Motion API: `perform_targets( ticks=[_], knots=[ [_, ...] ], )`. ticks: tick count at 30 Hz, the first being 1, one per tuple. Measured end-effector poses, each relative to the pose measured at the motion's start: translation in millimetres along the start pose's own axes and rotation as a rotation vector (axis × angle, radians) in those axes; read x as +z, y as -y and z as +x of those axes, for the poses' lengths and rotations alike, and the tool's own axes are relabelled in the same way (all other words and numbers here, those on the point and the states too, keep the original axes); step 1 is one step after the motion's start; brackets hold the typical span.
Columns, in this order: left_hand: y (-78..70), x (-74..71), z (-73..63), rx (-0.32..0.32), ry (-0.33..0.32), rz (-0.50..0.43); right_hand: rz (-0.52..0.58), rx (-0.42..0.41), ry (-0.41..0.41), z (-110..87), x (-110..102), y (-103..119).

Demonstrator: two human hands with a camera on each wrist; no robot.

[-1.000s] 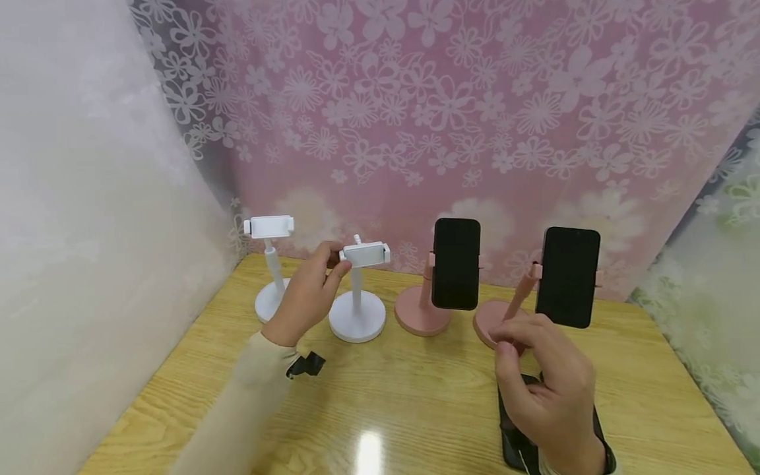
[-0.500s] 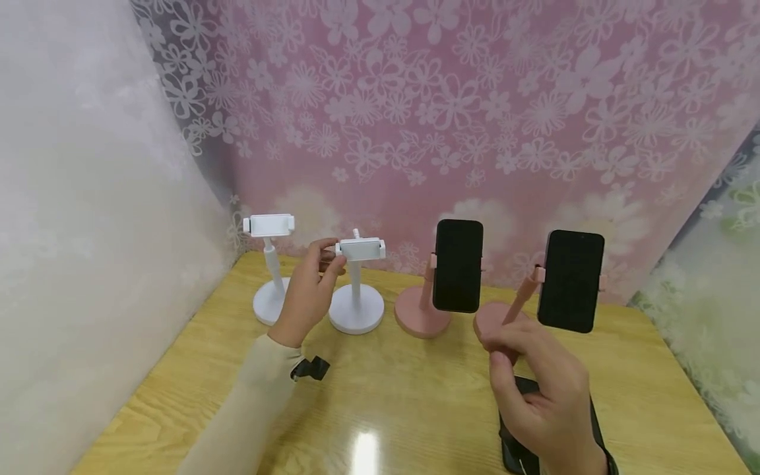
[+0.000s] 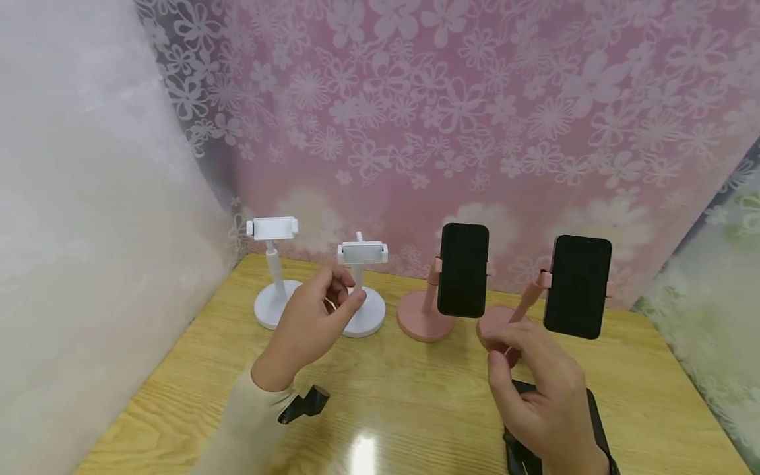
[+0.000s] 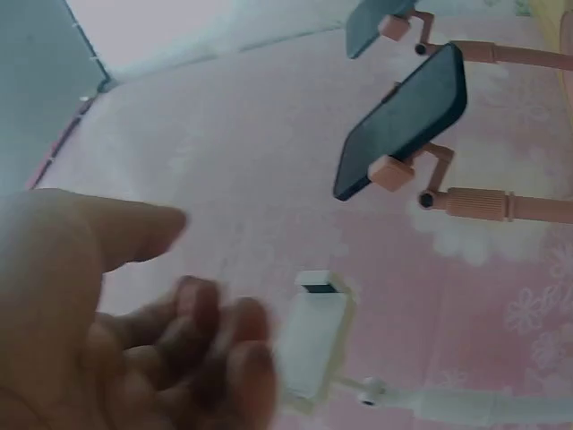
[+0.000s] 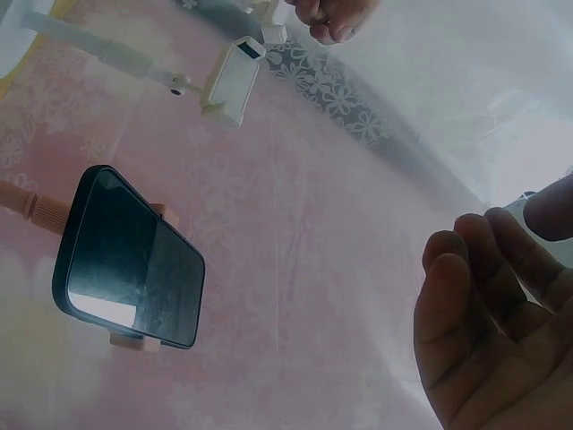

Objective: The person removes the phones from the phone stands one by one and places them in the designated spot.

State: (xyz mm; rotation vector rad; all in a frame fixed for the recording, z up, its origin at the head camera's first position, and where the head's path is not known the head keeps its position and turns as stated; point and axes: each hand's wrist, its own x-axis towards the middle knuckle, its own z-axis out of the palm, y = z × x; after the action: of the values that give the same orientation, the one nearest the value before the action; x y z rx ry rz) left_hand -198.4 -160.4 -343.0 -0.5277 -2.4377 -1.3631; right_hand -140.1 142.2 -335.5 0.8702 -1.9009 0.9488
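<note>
My left hand is in front of the post of a white phone stand, just below its clamp. Its fingers are loosely curled around nothing, and in the left wrist view the thumb stands apart from them. The stand's clamp holds no phone. On the right, my right hand hovers loosely curled, with nothing showing in its grip. Beneath it lies a flat black phone-like thing, mostly hidden by the hand. Beyond, two pink stands each hold a black phone upright, one phone nearer the middle, another phone farther right.
Another white phone stand, its clamp without a phone, is at the far left. The stands line the back of a wooden table. A pink flowered curtain hangs behind, with a pale wall along the left side.
My left hand has let go of the white stand's clamp and moved down and toward me. The clamp now faces straighter forward. My right hand has barely moved.
</note>
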Motion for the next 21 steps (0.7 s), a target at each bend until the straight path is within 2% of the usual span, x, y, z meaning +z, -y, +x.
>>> perform_targets(
  ticks=[4, 6, 13, 19, 21],
  knots=[
    [-7.0, -0.3, -4.8, 0.009, 0.125, 0.079, -0.044, 0.024, 0.017, -4.0, -0.9, -1.2],
    [-9.1, 0.3, -6.1, 0.020, 0.158, 0.099, -0.059, 0.034, 0.020, -5.5, -1.3, -1.0],
    [-12.4, -7.4, -3.8, 0.046, 0.155, 0.162, -0.047, 0.044, 0.026, -3.7, 4.2, 0.9],
    [-2.9, -7.1, -8.8, 0.050, 0.150, 0.273, -0.064, 0.073, 0.039, -2.8, 13.5, -0.4],
    [0.5, -5.6, -9.3, 0.051, 0.141, 0.293, -0.087, 0.115, 0.048, -3.1, 16.3, -0.7]
  ],
)
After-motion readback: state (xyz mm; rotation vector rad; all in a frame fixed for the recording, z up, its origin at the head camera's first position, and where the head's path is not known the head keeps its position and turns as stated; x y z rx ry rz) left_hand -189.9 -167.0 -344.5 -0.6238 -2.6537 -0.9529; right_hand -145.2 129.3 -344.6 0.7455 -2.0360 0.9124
